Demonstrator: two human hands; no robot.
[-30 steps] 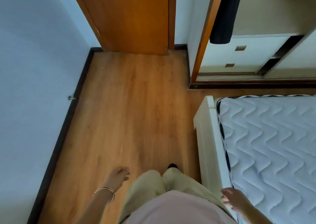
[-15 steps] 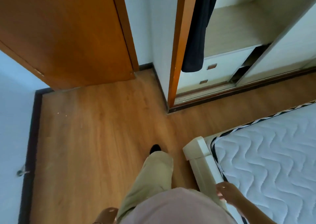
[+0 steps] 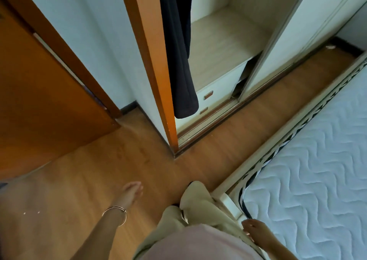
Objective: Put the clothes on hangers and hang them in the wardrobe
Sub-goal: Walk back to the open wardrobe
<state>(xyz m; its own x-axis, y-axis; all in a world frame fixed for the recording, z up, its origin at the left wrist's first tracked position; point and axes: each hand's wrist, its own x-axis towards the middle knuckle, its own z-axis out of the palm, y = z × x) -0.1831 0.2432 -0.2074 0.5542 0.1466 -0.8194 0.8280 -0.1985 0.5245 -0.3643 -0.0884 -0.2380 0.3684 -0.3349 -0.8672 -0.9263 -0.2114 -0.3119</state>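
Garment (image 3: 179, 57) hangs vertical in wardrobe (image 3: 224, 41), hem down.

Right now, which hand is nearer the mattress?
Right. The right hand hangs empty at the corner of the mattress, nearly over its edge. The left hand swings over bare floor on the far side of the person's legs, well clear.
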